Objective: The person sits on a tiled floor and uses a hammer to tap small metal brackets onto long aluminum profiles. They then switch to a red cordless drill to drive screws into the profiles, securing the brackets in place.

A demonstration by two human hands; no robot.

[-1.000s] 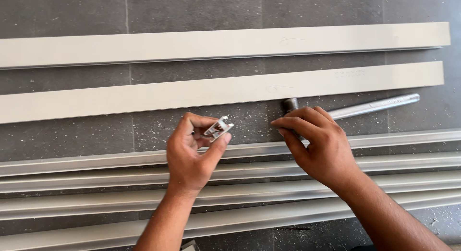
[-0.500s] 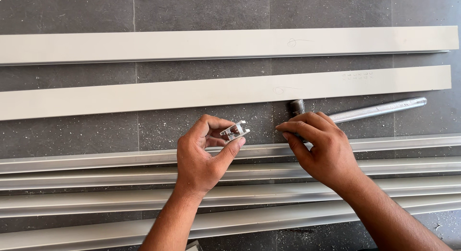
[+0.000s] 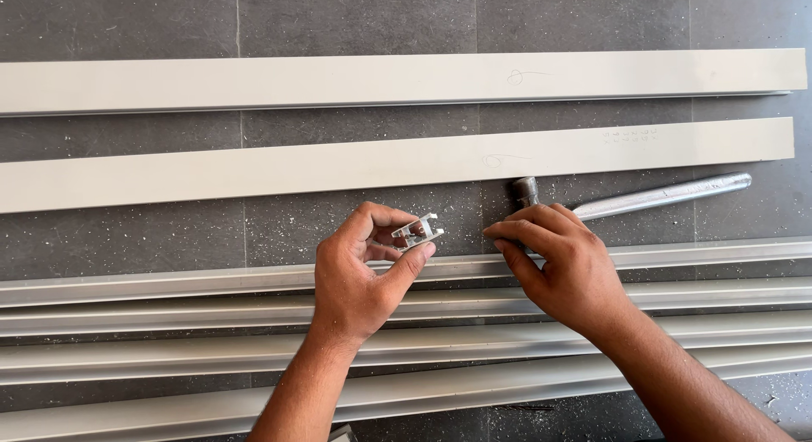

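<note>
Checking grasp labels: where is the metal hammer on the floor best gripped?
Probably the hammer's long bare handle, from above at its right end. It lies flat on the tiles, and the right hand covers the head end.

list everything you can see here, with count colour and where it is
flat bars: 2, pale grey, lying side by side across the top of the floor
channel rails: about 4, silver grey, lying side by side across the lower half
bracket: 1, small, silver, pinched in the left hand's fingers
hammer: 1, grey metal, on the floor just below the lower flat bar, head partly behind the right hand
floor: dark grey speckled tiles, under everything
left hand: 1, over the rails, holding the bracket
right hand: 1, beside the hammer head, fingertips on the top rail's edge
</note>
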